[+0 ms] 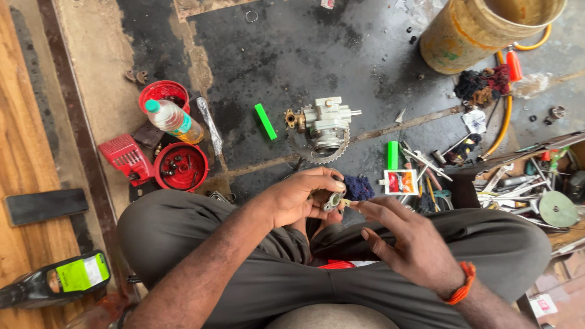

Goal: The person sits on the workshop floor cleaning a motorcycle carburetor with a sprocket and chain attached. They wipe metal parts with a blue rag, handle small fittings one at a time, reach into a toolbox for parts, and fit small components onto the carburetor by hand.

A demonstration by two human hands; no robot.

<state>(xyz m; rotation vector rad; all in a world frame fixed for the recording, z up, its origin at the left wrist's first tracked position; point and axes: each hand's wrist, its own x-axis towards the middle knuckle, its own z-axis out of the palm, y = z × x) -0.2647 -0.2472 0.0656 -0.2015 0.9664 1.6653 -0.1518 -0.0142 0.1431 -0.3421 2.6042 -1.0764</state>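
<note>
I sit cross-legged on a stained dark floor. My left hand (298, 198) is closed around a small round metal part (332, 200) held over my lap. My right hand (402, 237), with an orange band at the wrist, pinches a tiny pale piece (345, 203) against that part with thumb and forefinger. Just beyond my hands on the floor sits a grey metal engine assembly with a toothed sprocket (326, 128). A dark blue rag (358, 187) lies right beside my hands.
Two red round lids with small parts (181, 166), a plastic bottle (173, 120), a red socket holder (126, 157), green blocks (265, 120), a yellow drum (481, 30), an orange hose (504, 122), a tool-filled box (530, 189), a black oil container (58, 279), wooden boards (18, 152).
</note>
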